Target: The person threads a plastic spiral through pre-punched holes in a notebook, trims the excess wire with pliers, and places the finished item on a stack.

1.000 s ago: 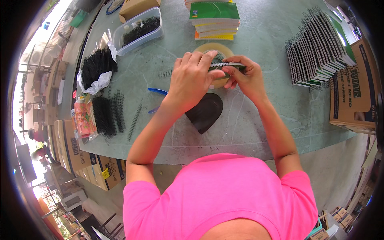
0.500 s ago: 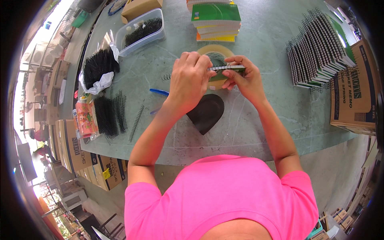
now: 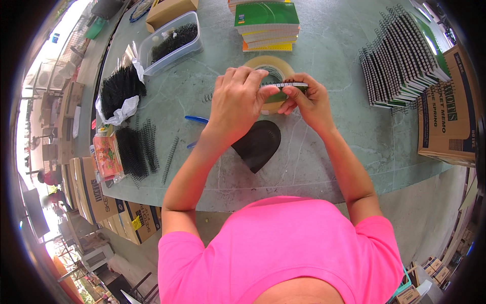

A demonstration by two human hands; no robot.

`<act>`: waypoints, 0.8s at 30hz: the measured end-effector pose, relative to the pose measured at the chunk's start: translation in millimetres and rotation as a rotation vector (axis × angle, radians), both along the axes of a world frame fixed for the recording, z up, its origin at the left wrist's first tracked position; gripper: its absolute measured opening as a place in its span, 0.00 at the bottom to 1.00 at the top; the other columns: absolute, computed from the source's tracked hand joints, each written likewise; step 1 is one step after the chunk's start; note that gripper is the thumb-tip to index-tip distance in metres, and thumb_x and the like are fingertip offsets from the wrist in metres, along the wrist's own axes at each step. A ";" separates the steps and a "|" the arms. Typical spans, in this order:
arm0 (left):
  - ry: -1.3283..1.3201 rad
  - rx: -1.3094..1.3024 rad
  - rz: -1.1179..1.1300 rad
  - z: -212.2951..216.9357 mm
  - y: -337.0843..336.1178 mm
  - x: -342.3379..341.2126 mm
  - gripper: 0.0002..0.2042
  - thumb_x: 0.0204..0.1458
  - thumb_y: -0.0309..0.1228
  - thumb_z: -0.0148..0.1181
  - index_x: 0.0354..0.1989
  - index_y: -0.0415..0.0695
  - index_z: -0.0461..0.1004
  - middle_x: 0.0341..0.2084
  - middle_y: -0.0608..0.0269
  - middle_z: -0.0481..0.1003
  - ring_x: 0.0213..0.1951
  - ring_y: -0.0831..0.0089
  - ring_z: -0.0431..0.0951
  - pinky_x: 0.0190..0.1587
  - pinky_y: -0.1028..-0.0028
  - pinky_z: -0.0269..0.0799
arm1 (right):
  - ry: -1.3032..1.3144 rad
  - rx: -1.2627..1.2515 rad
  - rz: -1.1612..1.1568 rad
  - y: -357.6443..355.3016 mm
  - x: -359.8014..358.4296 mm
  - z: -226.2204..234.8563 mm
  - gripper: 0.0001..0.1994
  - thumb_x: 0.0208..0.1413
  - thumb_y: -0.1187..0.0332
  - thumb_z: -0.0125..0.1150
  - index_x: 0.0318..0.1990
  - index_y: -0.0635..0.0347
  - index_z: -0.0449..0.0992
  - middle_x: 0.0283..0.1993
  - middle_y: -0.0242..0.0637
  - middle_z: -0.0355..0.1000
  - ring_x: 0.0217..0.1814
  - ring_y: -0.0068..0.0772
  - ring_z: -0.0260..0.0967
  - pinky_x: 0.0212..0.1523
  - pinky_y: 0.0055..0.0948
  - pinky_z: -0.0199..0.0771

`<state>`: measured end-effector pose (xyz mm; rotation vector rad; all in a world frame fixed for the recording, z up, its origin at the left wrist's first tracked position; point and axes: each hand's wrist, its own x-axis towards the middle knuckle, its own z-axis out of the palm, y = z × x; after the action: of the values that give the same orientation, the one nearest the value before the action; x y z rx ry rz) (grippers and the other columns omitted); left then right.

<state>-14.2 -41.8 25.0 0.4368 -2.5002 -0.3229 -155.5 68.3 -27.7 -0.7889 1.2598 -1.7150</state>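
Observation:
My right hand (image 3: 313,104) pinches a small green-covered notepad (image 3: 300,85), its edge turned up, between thumb and fingers. A dark spiral wire (image 3: 207,97) runs along the notepad's edge and its loose end pokes out left of my left hand (image 3: 237,99). That hand is closed over the wire, thumb stretched toward the notepad; its fingertips are partly hidden. Beneath both hands lies a wide roll of clear tape (image 3: 286,65). Beside my left wrist are blue-handled pliers or cutters (image 3: 195,119), mostly covered, and a dark heart-shaped piece (image 3: 260,144).
Stacked notepads (image 3: 268,23) stand at the back, and spiral-bound ones (image 3: 400,66) pile up at the right by a carton (image 3: 445,111). On the left are a clear tub (image 3: 172,43) of black coils, a bag of coils (image 3: 121,91), loose coils (image 3: 134,149) and an orange packet (image 3: 107,156).
My left hand's fingers have lifted and spread a little, its thumb now reaching along the notepad's edge. My right hand keeps its pinch. The whole view has shifted slightly.

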 end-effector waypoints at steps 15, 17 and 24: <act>-0.058 0.025 0.025 5.6 1.9 0.6 0.11 0.49 0.31 0.59 0.40 0.43 0.74 0.34 0.57 0.73 0.39 0.58 0.71 0.42 0.63 0.65 | 0.016 -0.079 -0.021 1.1 3.4 3.0 0.12 0.60 0.69 0.52 0.49 0.63 0.69 0.30 0.37 0.72 0.25 0.27 0.75 0.24 0.20 0.75; -0.056 0.025 0.015 7.5 5.3 -3.2 0.10 0.48 0.30 0.59 0.39 0.43 0.74 0.34 0.57 0.73 0.39 0.59 0.71 0.42 0.64 0.65 | 0.010 -0.057 0.025 2.9 -3.6 -7.5 0.14 0.61 0.69 0.51 0.53 0.62 0.66 0.31 0.37 0.72 0.25 0.27 0.75 0.24 0.21 0.75; -0.054 0.023 0.012 6.0 4.6 -4.9 0.08 0.49 0.29 0.58 0.37 0.43 0.74 0.34 0.58 0.74 0.39 0.60 0.71 0.42 0.64 0.65 | -0.012 -0.134 0.013 4.2 2.3 -1.1 0.14 0.63 0.68 0.47 0.53 0.62 0.64 0.34 0.37 0.71 0.27 0.27 0.75 0.26 0.21 0.76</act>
<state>-19.1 -37.1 31.0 0.4758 -2.5477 -0.3396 -153.1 72.5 -28.9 -0.8618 1.1383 -1.8056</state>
